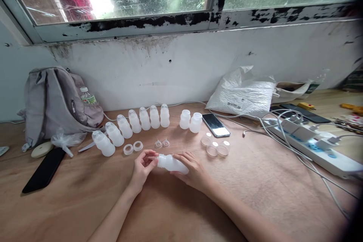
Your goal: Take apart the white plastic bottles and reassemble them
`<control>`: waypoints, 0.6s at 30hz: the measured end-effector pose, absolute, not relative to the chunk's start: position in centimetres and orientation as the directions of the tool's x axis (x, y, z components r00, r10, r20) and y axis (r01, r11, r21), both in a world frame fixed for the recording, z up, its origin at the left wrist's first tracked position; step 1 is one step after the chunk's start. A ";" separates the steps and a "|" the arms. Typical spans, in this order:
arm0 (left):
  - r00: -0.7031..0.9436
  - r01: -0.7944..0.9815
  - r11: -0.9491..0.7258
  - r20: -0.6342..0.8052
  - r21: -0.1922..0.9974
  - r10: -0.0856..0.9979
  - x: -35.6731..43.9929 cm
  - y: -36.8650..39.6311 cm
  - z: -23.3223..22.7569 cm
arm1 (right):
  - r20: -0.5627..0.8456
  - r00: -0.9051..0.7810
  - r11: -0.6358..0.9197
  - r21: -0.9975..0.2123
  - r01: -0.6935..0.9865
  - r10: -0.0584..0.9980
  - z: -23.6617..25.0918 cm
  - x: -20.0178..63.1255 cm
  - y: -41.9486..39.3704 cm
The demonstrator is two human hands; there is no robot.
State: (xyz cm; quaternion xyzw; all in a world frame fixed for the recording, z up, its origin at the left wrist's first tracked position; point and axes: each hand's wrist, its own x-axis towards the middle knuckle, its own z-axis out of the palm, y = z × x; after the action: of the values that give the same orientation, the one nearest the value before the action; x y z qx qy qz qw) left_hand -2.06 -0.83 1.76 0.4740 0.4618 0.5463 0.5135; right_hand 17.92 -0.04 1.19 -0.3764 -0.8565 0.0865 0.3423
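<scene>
My right hand is wrapped round a frosted white baby bottle, which lies tilted on its side with its mouth to the left. At that mouth, my left hand pinches a small clear teat, partly hidden by the fingers. Just beyond the hands sit two loose teats and two white collar rings. Several clear caps lie to the right. Behind stand two bottles without tops. A curved row of capped bottles stands at the left.
A phone lies right of the topless bottles. Further right are a plastic bag and a power strip with tangled cables. On the left are a grey backpack, a black pouch and a crumpled clear bag.
</scene>
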 end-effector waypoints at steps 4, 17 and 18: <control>0.003 -0.246 -0.043 0.045 0.968 0.999 -2.1 -0.9 2.1 | 0.519 -0.453 0.678 -0.417 0.606 0.725 1.0 18.0 0.2; -0.056 -0.116 0.030 -0.036 0.993 0.998 -2.2 -0.6 1.7 | 0.525 -0.471 0.693 -0.398 0.600 0.709 1.1 17.9 0.2; -0.033 -0.086 0.051 -0.054 0.995 0.998 -2.2 -0.6 1.8 | 0.523 -0.474 0.694 -0.396 0.601 0.709 1.1 17.9 0.2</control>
State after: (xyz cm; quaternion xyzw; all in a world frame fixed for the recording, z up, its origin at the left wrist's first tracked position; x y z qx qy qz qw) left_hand -2.17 -0.60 1.76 0.4562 0.4998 0.5163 0.5249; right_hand 17.91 0.18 1.13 -0.3830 -0.8550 0.0787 0.3409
